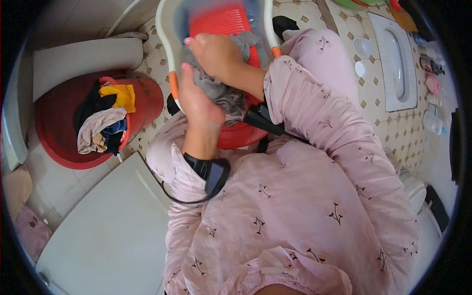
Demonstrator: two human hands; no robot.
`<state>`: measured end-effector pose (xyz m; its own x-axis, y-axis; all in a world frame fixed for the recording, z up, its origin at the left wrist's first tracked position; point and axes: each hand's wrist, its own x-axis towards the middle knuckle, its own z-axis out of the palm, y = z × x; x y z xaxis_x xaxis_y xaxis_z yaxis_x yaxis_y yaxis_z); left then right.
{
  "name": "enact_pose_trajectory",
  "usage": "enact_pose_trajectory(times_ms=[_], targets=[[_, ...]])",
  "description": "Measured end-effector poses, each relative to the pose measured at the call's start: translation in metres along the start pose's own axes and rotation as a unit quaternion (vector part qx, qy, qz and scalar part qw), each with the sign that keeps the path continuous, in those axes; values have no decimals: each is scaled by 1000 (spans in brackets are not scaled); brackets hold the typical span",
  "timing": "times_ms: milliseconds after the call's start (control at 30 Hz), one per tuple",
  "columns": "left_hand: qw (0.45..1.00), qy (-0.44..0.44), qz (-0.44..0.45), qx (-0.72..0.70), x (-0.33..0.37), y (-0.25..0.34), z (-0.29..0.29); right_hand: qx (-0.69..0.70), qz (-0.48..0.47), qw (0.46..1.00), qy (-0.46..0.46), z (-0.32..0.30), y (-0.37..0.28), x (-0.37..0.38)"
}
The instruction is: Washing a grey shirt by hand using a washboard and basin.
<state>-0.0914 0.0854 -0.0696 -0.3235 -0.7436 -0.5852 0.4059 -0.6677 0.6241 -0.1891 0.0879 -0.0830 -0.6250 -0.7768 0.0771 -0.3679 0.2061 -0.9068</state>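
Grey cloth (211,86) lies bunched at the upper centre of the frame, and we have both our hands on it, over a white basin (170,54) with orange patches on its rim. Our right hand (219,56) is curled up, its fingers clamped on the grey cloth, which shows on either side of the fist. Our left hand (199,101) lies against the left of the bundle with its thumb pointing up the frame; its other fingers are hidden, so we cannot tell whether they are closed. Behind the cloth we see a red washboard (219,19) slanting inside the basin. Black straps (196,164) circle our wrists below pale pink sleeves (319,103) with small dark sprigs. At the left of the frame, a red bucket (147,101) overlaps a wide red tub (54,132), with a yellow cloth (124,97), a pale garment (101,123) and dark clothes (87,110) heaped there. Towards the upper right, a white squat toilet (393,64) is set in the patterned tile floor (378,105).
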Motion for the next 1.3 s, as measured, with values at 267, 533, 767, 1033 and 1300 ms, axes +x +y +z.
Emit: enact_pose_trajectory(times_ms=[267, 533, 767, 1033, 1300], targets=[[997, -56, -57, 0, 3, 26, 1, 160, -126, 973, -107, 3, 15, -28], [990, -71, 85, 90, 10, 21, -17, 52, -76, 996, -15, -20, -19, -25], [995, 79, 45, 30, -6, 6, 18, -41, -184, 982, -29, -13, -21, -23], [882, -455, -54, -112, 50, 21, -43, 2, -254, 966, -55, -13, -26, -54], [999, -27, -4, -19, 7, 13, 7, 46, 25, 998, -34, -4, -3, -6]])
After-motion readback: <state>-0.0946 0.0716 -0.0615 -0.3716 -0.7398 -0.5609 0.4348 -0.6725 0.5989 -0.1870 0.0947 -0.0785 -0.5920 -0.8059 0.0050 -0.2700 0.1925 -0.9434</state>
